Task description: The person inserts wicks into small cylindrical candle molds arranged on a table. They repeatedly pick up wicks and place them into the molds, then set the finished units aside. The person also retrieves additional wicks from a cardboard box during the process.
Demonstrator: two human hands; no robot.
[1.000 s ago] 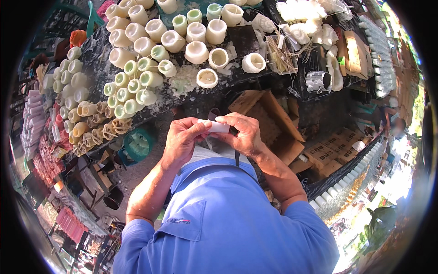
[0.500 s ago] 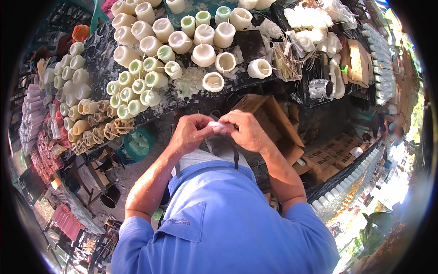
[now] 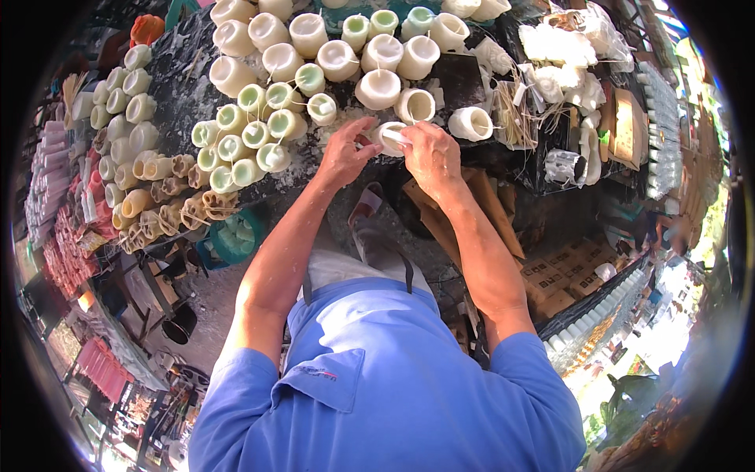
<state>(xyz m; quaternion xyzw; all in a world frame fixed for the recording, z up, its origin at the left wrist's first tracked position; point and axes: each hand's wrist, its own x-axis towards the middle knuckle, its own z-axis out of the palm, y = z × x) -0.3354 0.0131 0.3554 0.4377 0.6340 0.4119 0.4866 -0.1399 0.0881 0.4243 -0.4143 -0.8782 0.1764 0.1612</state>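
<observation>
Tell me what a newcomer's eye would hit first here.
Probably the crowded cream and pale-green, waxy-looking round cups on the black-covered table ahead, then the bright blue fabric shirt below centre. Between them, the right hand holds a small white elongated piece at the table's front edge, the left hand beside it.

In my right grip [image 3: 432,157] I hold a small white cylinder [image 3: 395,136], nearly level, across the view of a cream-coloured, round, hollow wax cup [image 3: 388,149]; whether they touch, I cannot tell.
</observation>
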